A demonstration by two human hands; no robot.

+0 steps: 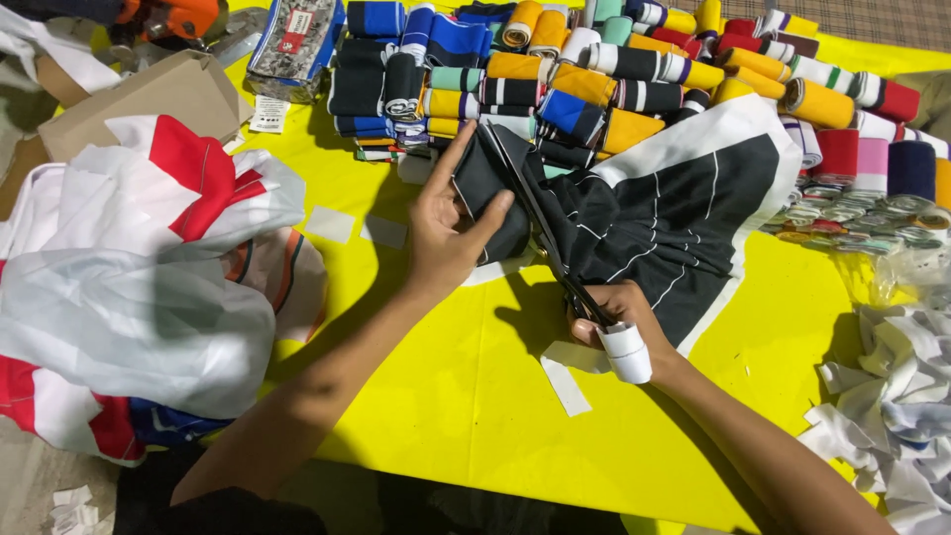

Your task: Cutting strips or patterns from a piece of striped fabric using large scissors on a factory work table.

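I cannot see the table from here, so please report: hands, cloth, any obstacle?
Left hand pinches black cloth. Right hand holds scissors, blades on the cloth. Fabric rolls crowd close behind.

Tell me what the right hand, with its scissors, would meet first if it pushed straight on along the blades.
Pointing up-left, the right hand drives the scissors through the black fabric; beyond the tips, probably the rolled rib-knit bands, though depth is unclear.
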